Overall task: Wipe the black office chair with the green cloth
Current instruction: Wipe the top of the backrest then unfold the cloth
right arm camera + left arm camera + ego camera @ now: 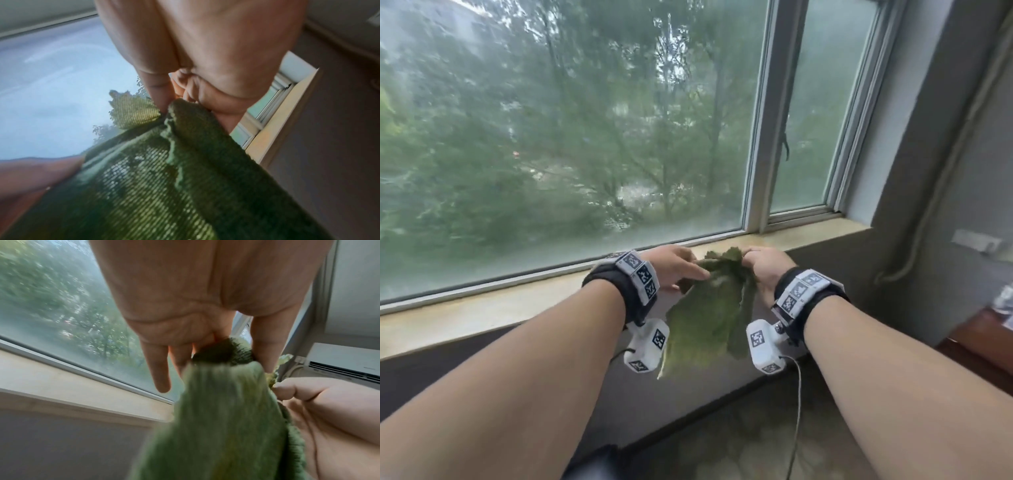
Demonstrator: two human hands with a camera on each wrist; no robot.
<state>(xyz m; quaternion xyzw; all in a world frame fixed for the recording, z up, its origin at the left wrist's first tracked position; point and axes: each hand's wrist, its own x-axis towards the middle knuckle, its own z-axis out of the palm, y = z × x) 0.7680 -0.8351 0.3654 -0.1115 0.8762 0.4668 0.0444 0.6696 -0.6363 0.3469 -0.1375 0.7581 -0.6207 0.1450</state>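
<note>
A green cloth [709, 315] hangs in the air in front of the window sill, held up by both hands at its top edge. My left hand [678, 265] pinches the cloth [222, 418] between thumb and forefinger, while its other fingers [159, 369] stay straight. My right hand [763, 265] grips the top corner of the cloth [185, 170] with curled fingers. The two hands are close together, almost touching. No black office chair shows in any view.
A beige window sill [482, 315] runs under a large window [551, 137]. A grey wall [928, 240] with a cable stands at the right. A wooden furniture edge [983, 342] is at the far right. An air conditioner [345, 363] shows in the left wrist view.
</note>
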